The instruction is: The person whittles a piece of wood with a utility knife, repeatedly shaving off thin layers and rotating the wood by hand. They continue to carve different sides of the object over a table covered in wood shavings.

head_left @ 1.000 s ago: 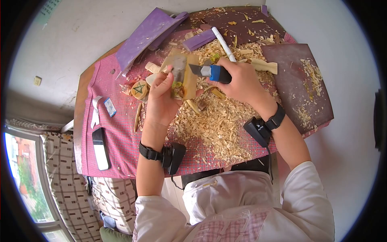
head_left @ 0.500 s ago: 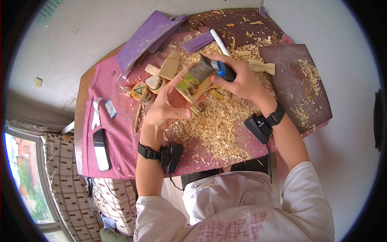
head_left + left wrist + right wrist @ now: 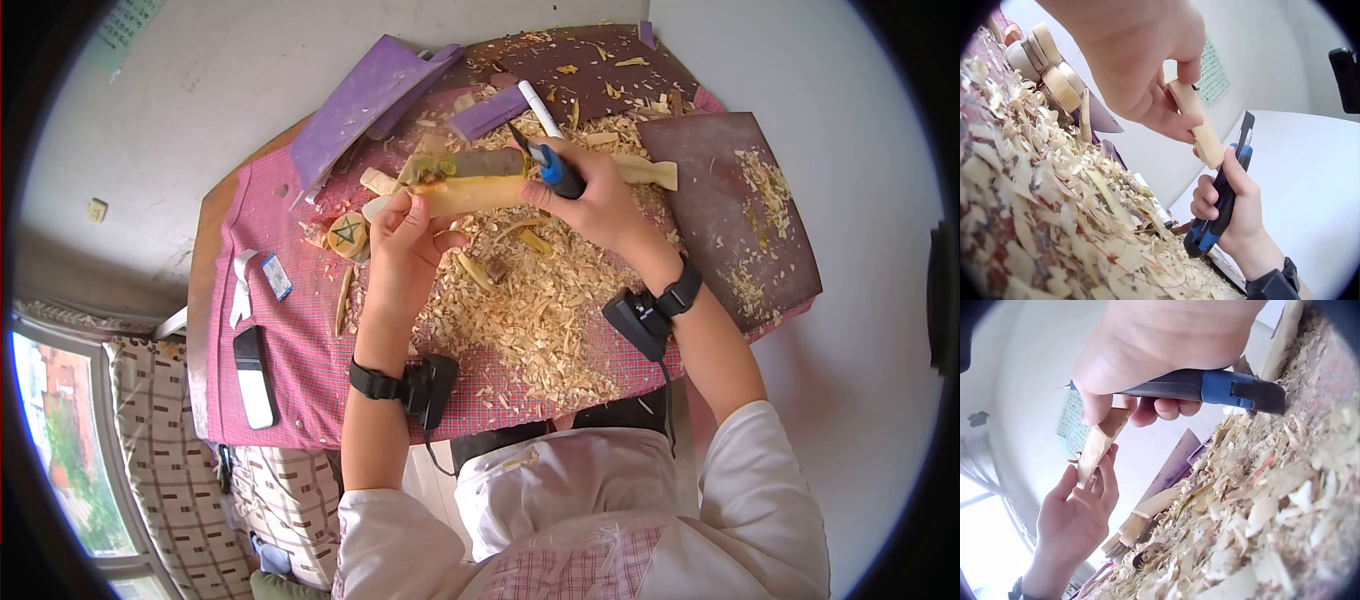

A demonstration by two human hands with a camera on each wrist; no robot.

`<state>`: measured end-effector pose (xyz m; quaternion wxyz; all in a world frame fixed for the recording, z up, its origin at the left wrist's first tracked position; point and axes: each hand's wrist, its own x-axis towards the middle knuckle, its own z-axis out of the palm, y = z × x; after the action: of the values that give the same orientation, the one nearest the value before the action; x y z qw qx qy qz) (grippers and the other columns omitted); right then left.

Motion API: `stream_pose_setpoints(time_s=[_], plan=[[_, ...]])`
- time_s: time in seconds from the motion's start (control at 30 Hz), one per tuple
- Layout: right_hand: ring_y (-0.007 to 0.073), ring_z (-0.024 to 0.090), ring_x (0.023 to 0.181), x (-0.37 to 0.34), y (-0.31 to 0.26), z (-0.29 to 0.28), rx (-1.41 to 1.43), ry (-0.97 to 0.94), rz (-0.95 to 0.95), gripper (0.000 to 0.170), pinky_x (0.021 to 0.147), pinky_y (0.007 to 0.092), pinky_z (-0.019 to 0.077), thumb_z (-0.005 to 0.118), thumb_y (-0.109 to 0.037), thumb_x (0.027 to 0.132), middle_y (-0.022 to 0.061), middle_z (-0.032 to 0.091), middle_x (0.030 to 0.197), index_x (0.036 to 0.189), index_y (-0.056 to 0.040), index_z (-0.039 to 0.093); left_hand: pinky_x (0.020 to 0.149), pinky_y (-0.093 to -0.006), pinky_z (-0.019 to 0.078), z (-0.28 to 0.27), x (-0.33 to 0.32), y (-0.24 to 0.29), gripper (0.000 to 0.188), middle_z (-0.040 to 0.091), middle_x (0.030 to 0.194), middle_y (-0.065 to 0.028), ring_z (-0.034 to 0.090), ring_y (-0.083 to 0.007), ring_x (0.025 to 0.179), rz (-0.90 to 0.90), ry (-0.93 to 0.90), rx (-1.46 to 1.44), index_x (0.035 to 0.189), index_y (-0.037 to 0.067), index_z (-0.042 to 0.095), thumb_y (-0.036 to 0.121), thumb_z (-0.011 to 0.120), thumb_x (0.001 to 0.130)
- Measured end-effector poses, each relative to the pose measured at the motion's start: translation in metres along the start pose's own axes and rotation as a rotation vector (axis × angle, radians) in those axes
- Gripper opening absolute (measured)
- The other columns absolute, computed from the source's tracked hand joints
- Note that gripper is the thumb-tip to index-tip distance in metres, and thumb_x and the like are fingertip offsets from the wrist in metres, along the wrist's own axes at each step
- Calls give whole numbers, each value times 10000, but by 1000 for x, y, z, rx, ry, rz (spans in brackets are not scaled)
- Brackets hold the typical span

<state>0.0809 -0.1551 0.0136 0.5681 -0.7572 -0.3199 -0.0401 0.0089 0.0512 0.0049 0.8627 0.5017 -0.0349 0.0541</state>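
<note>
Wooden block [image 3: 470, 195] above shavings [image 3: 540, 320] on desk [image 3: 214, 215]; left hand [image 3: 402, 245], fingers [image 3: 1169, 125] pinching one end, presumably steadying it; right hand [image 3: 608, 205], fingers gripping knife [image 3: 562, 178], thumb [image 3: 1237, 172] at opposite end, seemingly for control.

Around the table [image 3: 213, 208]
A phone [image 3: 256, 390] lies at the near left corner; beyond it, by the left edge, a blue-and-white card [image 3: 276, 277] sits beside a white strip [image 3: 240, 302]. A purple panel [image 3: 360, 100] lies near the far left edge, a brown board [image 3: 712, 195] along the right.

Blue-and-black knife [image 3: 1225, 201], pale yellow wood block [image 3: 475, 194], pink checked tablecloth [image 3: 308, 340], tan shavings [image 3: 540, 320], purple sheet [image 3: 362, 90]
</note>
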Motion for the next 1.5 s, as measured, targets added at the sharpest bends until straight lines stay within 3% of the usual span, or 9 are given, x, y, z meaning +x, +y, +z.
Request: stream_pose_setpoints(time_s=[0.1, 0.2, 0.37, 0.57, 0.77, 1.03, 1.37, 1.43, 1.5], plan=[[197, 607, 687, -2, 0, 12, -65, 47, -175, 444, 641, 301, 469, 693, -395, 715, 85, 626, 769, 1016, -85, 595, 583, -284, 496, 8, -1, -5, 237, 583, 937, -87, 587, -161, 797, 58, 70, -5, 987, 12, 513, 224, 427, 923], [158, 584, 708, -8, -12, 14, -213, -127, -4, 417, 685, 276, 457, 706, -335, 724, 85, 617, 773, 1000, -43, 596, 573, -253, 459, 4, 0, -13, 266, 569, 858, -52, 547, -124, 719, 172, 150, 113, 957, 23, 517, 265, 410, 932], [267, 605, 590, -8, -5, 20, -257, -18, -64, 359, 542, 342, 469, 679, -375, 715, 103, 606, 654, 899, -78, 602, 611, -243, 472, -2, 4, -15, 292, 543, 837, -42, 537, -115, 697, 432, 329, 296, 902, 38, 488, 304, 374, 944], [281, 599, 577, -10, -2, 15, -545, -30, -163, 299, 521, 371, 470, 678, -304, 693, 115, 593, 617, 834, -62, 576, 745, -366, 539, 9, 3, -6, 265, 550, 889, -91, 601, -204, 862, 305, 252, 42, 983, 9, 426, 258, 341, 952], [279, 598, 566, -10, -2, 15, -711, -84, -159, 277, 517, 380, 477, 678, -244, 659, 114, 590, 604, 843, -63, 578, 716, -342, 545, 10, 5, -14, 208, 538, 948, -121, 603, -207, 858, 308, 213, 286, 961, 11, 383, 218, 374, 944], [280, 595, 581, -7, 8, 13, -820, -241, -223, 185, 509, 372, 465, 659, -166, 614, 87, 589, 624, 766, -93, 584, 700, -324, 547, 13, 3, -13, 222, 545, 947, -122, 604, -206, 861, 254, 234, 226, 929, 23, 377, 244, 399, 937], [274, 602, 583, -7, 7, 11, -734, -81, -199, 192, 528, 393, 469, 630, -180, 640, 93, 586, 598, 811, -95, 606, 671, -344, 548, 13, 4, -10, 227, 555, 961, -119, 605, -209, 864, 267, 238, 151, 962, 26, 406, 251, 403, 933], [270, 603, 582, -7, 9, 9, -823, -311, -212, 175, 518, 393, 466, 628, -181, 641, 94, 582, 593, 786, -90, 595, 672, -344, 546, 18, 4, -7, 236, 557, 959, -121, 603, -216, 871, 262, 298, 82, 977, 28, 409, 259, 394, 935], [270, 600, 571, -7, 4, 9, -792, -281, -198, 164, 513, 392, 465, 630, -179, 635, 93, 577, 586, 764, -89, 585, 673, -344, 544, 16, 4, -6, 245, 559, 958, -123, 602, -223, 878, 257, 358, 16, 992, 30, 413, 267, 386, 936]])
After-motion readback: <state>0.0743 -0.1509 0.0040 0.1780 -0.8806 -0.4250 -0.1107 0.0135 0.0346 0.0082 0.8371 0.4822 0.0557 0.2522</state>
